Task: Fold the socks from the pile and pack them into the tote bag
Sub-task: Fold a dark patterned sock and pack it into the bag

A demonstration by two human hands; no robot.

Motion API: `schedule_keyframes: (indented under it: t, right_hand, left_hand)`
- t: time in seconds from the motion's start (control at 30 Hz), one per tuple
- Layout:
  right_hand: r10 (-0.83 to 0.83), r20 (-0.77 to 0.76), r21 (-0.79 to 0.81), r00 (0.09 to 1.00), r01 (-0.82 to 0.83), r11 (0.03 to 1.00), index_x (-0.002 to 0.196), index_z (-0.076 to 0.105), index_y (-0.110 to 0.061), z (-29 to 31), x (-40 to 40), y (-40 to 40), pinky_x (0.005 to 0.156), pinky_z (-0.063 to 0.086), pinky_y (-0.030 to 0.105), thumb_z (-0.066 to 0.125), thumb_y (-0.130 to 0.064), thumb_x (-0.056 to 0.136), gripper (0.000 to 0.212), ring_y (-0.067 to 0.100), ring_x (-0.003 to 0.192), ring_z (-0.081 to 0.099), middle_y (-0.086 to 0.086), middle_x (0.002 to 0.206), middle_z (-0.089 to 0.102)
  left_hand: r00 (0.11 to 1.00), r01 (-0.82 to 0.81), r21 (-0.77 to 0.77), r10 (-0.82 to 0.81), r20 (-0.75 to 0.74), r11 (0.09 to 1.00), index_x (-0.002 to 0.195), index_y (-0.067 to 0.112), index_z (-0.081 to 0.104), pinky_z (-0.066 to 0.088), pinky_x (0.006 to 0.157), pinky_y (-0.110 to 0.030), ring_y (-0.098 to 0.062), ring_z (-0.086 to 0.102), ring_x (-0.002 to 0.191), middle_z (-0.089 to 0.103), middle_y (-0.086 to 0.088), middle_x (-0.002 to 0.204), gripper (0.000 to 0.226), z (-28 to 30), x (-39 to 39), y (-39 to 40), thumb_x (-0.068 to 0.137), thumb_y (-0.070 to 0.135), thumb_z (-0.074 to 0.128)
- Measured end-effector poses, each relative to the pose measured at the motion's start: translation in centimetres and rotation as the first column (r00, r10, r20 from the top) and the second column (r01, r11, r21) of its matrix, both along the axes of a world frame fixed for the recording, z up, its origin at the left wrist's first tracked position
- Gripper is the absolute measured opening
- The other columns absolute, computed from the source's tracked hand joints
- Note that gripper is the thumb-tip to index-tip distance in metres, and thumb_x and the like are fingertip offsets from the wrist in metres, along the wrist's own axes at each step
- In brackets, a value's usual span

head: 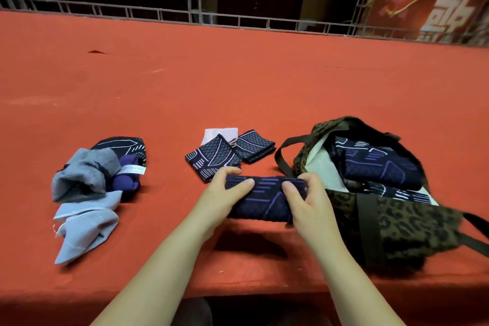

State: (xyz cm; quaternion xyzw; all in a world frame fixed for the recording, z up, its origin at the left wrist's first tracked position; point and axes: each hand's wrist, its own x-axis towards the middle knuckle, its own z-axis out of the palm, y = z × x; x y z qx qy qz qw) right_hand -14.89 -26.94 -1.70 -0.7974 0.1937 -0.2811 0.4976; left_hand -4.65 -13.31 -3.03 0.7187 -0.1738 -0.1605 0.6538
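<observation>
A folded dark navy sock with purple line pattern (264,200) is held just above the red table. My left hand (219,198) grips its left end and my right hand (307,204) grips its right end, thumbs on top. To the right lies the leopard-print tote bag (402,230), mouth open, with folded navy patterned socks (375,164) inside. The loose sock pile (95,177) of grey, light blue, purple and navy pieces sits at the left. Two folded patterned socks (214,159) and a pale one (219,133) lie behind my hands.
The red cloth-covered table (238,82) stretches far back to a grey lattice railing (193,16). A red box with white characters (428,10) stands at the back right. The table's front edge runs just below my forearms.
</observation>
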Motion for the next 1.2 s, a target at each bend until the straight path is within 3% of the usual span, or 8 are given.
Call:
schedule_keyframes:
  t: [0.17,0.27,0.47,0.6,0.73,0.93,1.07,1.2]
  right_hand:
    - [-0.035,0.121,-0.067,0.992,0.043,0.997,0.09,0.046,-0.038,4.4,-3.2,-4.6,0.072,0.05,0.037,0.058,-0.032,0.088,0.013,0.006,0.076,0.058,-0.017,0.083,0.058]
    - [-0.105,0.114,-0.043,0.988,0.11,0.993,0.095,0.047,-0.039,5.9,-5.3,-8.2,0.07,0.053,0.04,0.059,-0.039,0.087,0.014,0.01,0.084,0.063,-0.015,0.092,0.063]
    - [-0.109,0.139,0.27,0.984,0.068,0.96,0.114,0.039,-0.018,8.4,-8.1,-15.4,0.055,0.052,0.025,0.058,-0.006,0.091,0.033,0.015,0.081,0.062,0.002,0.101,0.06]
    - [-0.199,0.138,0.269,0.97,0.157,0.95,0.099,0.039,-0.015,8.0,-5.8,-19.4,0.053,0.053,0.026,0.06,-0.001,0.088,0.028,0.014,0.076,0.056,0.004,0.093,0.047]
    - [-0.245,0.039,0.109,0.969,0.239,0.965,0.072,0.046,-0.028,6.8,-3.3,-22.4,0.069,0.054,0.044,0.071,-0.027,0.074,0.026,0.026,0.077,0.058,0.006,0.088,0.056]
    - [-0.372,-0.16,-0.508,0.914,0.246,0.826,0.078,0.066,-0.019,6.1,-2.4,-23.9,0.084,0.038,0.029,0.068,-0.031,0.083,0.014,0.021,0.099,0.053,0.002,0.104,0.055]
    - [-0.19,-0.243,-0.756,0.951,-0.063,0.651,0.103,0.072,-0.021,7.0,-3.0,-22.4,0.1,0.038,0.036,0.034,-0.05,0.091,0.049,0.026,0.118,0.05,0.001,0.126,0.058]
    - [0.032,-0.621,-0.55,0.783,-0.464,0.695,0.149,0.027,-0.029,6.9,-2.3,-21.1,0.119,0.003,0.032,0.025,-0.049,0.099,0.053,0.01,0.147,0.005,-0.008,0.159,0.016]
  left_hand:
    - [0.902,0.319,-0.093,-0.332,-0.275,0.943,0.102,0.029,0.058,0.046,0.05,-0.021,-0.005,0.059,0.06,0.065,0.008,0.082,0.028,4.9,-1.0,-5.5,0.087,0.052,0.051]
    - [0.921,0.348,-0.096,-0.359,-0.15,0.932,0.1,0.024,0.061,0.045,0.052,-0.02,-0.003,0.058,0.059,0.064,0.005,0.083,0.015,6.2,-1.8,-9.5,0.091,0.035,0.056]
    - [0.943,0.248,0.047,-0.253,0.218,0.968,0.103,0.03,0.06,0.045,0.081,-0.023,-0.01,0.061,0.093,0.064,0.007,0.101,0.022,7.8,-2.0,-17.4,0.082,0.031,0.068]
    - [0.898,0.201,0.095,-0.222,0.379,0.975,0.104,0.024,0.058,0.044,0.087,-0.027,-0.013,0.058,0.099,0.062,0.005,0.102,0.025,9.2,-0.4,-21.4,0.082,0.019,0.069]
    - [0.797,0.102,0.228,-0.217,0.564,0.968,0.114,0.018,0.058,0.037,0.085,-0.021,-0.013,0.054,0.102,0.055,0.001,0.111,0.033,9.4,0.9,-24.1,0.082,0.02,0.067]
    - [0.546,-0.241,0.418,-0.234,0.805,0.876,0.12,0.031,0.055,0.028,0.097,-0.037,-0.02,0.038,0.119,0.047,0.007,0.123,0.045,7.8,2.8,-25.3,0.079,0.044,0.067]
    - [0.704,-0.044,0.497,-0.326,0.631,0.867,0.122,0.032,0.057,0.038,0.1,-0.037,-0.02,0.049,0.12,0.055,0.004,0.125,0.052,8.2,4.8,-26.6,0.074,0.049,0.071]
    - [0.685,0.08,0.537,-0.438,0.582,0.84,0.108,0.022,0.07,0.045,0.092,-0.031,-0.016,0.058,0.107,0.065,0.002,0.111,0.032,9.3,6.2,-27.6,0.081,0.038,0.069]
